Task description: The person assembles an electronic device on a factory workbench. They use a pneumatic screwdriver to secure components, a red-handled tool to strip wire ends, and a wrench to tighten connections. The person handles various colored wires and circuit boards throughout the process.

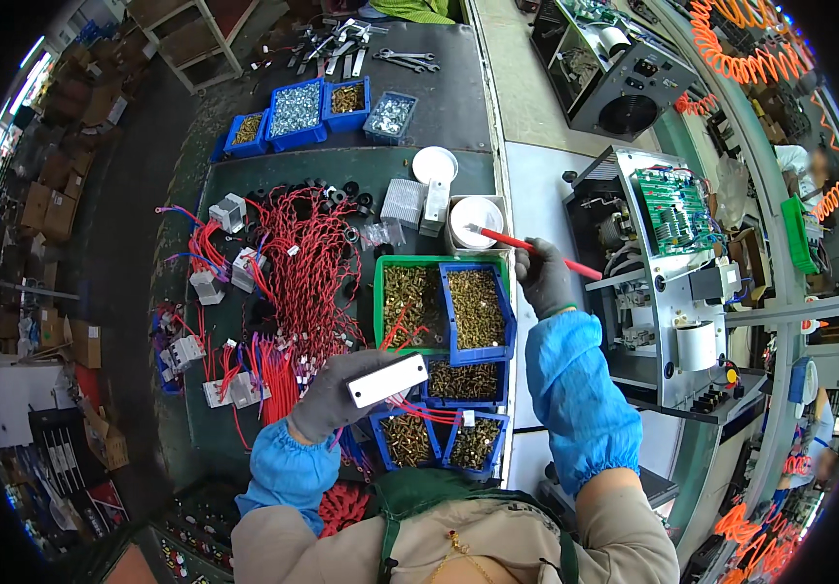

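Observation:
My left hand [327,397], in a grey glove, is closed around a white rectangular block [388,381] with small holes in its face; red wires trail from beneath it. My gloved right hand [544,280] grips a long red stick-like tool [503,238], perhaps a brush. Its near end points right, and its far tip reaches over the white tub [476,210]; whether it touches the contents is unclear. Below the tub, a green bin [380,310] and blue bins [509,336] hold brass-coloured screws. The block sits just left of the lower blue bins.
A heap of twisted red wires [307,263] and white wired blocks [228,212] covers the bench's left. A ribbed metal heat sink [403,202] stands by a round white lid [435,165]. Farther off are bins of hardware [297,107] and wrenches [408,60]. An opened equipment chassis [677,336] stands right.

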Demonstrator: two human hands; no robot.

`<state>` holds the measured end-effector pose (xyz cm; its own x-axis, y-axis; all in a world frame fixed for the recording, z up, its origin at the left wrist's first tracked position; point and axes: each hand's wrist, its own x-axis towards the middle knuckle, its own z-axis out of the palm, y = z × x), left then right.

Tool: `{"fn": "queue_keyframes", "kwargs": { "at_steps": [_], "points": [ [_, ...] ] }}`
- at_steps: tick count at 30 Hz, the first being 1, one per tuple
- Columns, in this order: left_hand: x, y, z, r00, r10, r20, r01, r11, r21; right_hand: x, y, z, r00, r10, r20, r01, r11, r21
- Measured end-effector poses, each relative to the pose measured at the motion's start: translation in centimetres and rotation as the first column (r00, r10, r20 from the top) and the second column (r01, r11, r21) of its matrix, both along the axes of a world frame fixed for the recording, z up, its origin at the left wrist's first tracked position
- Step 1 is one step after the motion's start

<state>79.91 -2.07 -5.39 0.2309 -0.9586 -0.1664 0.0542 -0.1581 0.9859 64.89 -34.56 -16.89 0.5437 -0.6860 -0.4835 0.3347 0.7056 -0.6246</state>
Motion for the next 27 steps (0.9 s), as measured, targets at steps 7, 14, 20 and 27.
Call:
{"fn": "queue_keyframes", "kwargs": {
  "at_steps": [7,14,20,27],
  "points": [
    [-0.6,-0.9,-1.1,0.995,0.004,-0.096,-0.004,1.000,-0.002,-3.5,1.6,0.8,0.983,-0.167,0.074,0.147,0.966,0.214],
    [-0.8,-1.4,-1.7,0.988,0.039,0.147,-0.033,0.998,-0.044,-8.4,5.0,9.3,0.890,0.125,0.438,-0.102,0.992,-0.076],
    [-1.5,-2.1,-1.5,0.935,-0.032,0.353,0.073,0.992,-0.101,-9.4,8.8,18.1,0.910,0.410,-0.054,-0.352,0.698,-0.623],
    [-2.4,-2.8,-2.2,0.912,0.001,0.409,0.078,0.981,-0.176,-7.5,10.8,21.7,0.809,0.476,-0.345,-0.542,0.375,-0.752]
  ]
}}
